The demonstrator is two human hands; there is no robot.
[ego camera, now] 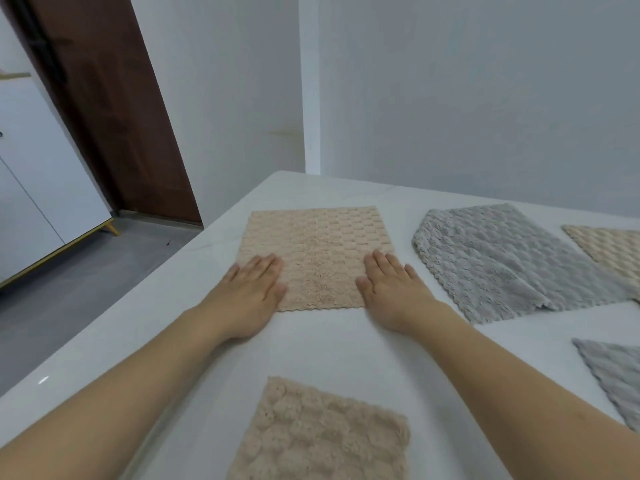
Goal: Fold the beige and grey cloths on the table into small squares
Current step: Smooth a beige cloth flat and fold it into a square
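A beige textured cloth (317,251) lies flat on the white table (346,344) in front of me. My left hand (251,292) presses flat on its near left corner, fingers straight. My right hand (391,289) lies flat on its near right corner, fingers straight too. To the right a grey fluffy cloth (512,261) is spread out. A small beige cloth (322,434) sits near me, between my forearms. Another beige cloth (609,247) and another grey one (616,375) reach in from the right edge.
The table's left edge runs diagonally beside my left arm, with grey floor (69,289) below it. A white wall (450,98) stands behind the table. A brown door (114,109) and a white cabinet (38,188) are at the left.
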